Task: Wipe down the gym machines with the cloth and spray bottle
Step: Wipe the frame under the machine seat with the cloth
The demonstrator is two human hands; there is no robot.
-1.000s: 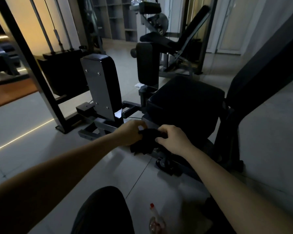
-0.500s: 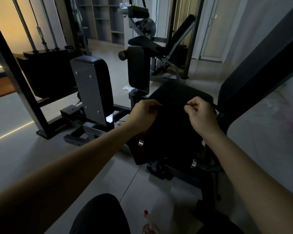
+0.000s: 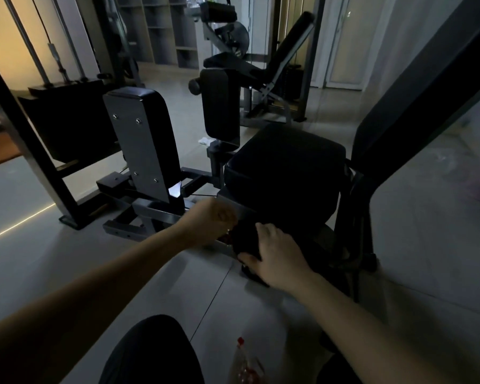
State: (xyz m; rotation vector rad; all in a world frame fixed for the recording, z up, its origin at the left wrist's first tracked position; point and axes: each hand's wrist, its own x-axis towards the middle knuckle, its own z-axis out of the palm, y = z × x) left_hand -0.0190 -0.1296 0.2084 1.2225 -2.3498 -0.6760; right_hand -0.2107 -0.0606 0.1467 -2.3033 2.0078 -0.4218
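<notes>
Pressing the cloth (image 3: pixel 243 239) to the frame (image 3: pixel 233 207) under the seat (image 3: pixel 283 167), the right hand (image 3: pixel 279 260) clasps it for wiping; whether the blurred left hand (image 3: pixel 209 224) holds it cannot be told; the spray bottle (image 3: pixel 243 361) sits on the floor (image 3: pixel 67 245).

Pale grey tiled floor (image 3: pixel 67 245) fills a dim room. A thin bright line of light (image 3: pixel 20 224) crosses the tiles at left. A small white crumpled scrap (image 3: pixel 204 141) lies on the floor mid-room. Grey open shelving (image 3: pixel 166 29) stands against the back wall, with a pale closed door (image 3: pixel 347 51) at back right.
</notes>
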